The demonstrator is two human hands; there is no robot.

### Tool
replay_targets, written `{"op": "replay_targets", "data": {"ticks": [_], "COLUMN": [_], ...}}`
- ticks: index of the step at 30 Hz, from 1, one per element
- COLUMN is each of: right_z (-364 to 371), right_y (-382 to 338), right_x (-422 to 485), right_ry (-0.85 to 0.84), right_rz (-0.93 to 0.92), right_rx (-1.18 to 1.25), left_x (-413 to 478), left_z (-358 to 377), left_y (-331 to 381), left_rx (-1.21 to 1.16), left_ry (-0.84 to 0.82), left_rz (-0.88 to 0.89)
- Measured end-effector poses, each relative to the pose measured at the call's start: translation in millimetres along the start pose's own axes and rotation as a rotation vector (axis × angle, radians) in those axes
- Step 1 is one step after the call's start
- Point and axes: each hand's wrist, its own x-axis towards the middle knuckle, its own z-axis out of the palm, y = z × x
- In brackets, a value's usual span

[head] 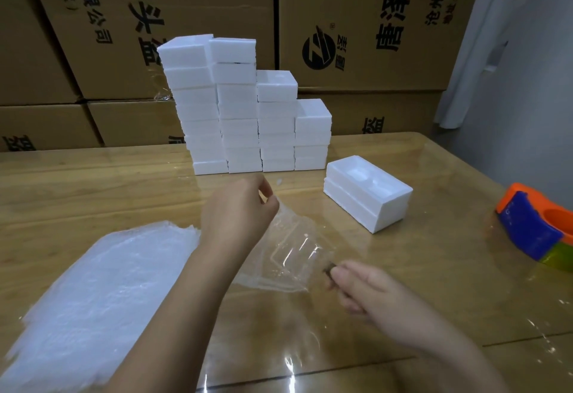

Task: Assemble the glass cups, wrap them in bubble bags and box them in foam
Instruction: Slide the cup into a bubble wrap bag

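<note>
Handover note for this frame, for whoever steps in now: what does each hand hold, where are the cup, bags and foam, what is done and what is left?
Left hand: pinches the top of the bubble bag.
Right hand: pinches a small dark piece at the bag's lower end; what it is I cannot tell.
Glass cup: inside the bag.
Spare bags at left, empty foam box at right, foam stacks behind.
Done: cup bagged.
Left: finish wrapping, box it in foam.
</note>
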Motion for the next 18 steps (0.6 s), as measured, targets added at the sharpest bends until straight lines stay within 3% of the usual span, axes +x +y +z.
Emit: {"op": "replay_targets", "data": {"ticks": [5, 10, 14, 18], "right_z": [37.2, 52.4, 58.4, 64.1], "right_y": [2.9, -6.7, -5.3, -5.0], "right_x": [11.2, 20.2, 29.1, 36.6], "right_ry": [0.179, 0.087, 0.083, 0.007], "right_rz": [0.01, 0.224, 0.256, 0.317], "right_rx": [-0.104, 0.356, 0.535, 0.89], "left_x": [-16.1, -36.6, -59.7, -79.4], "left_z": [0.5, 2.7, 8.8, 13.5], "left_y": [14.4, 28.6, 38.7, 41.9], "left_rx": [0.083, 0.18, 0.171, 0.17], "left_ry": [-0.069, -0.043, -0.108, -0.164], "left_rz": [0.096, 0.15, 0.205, 0.24]}}
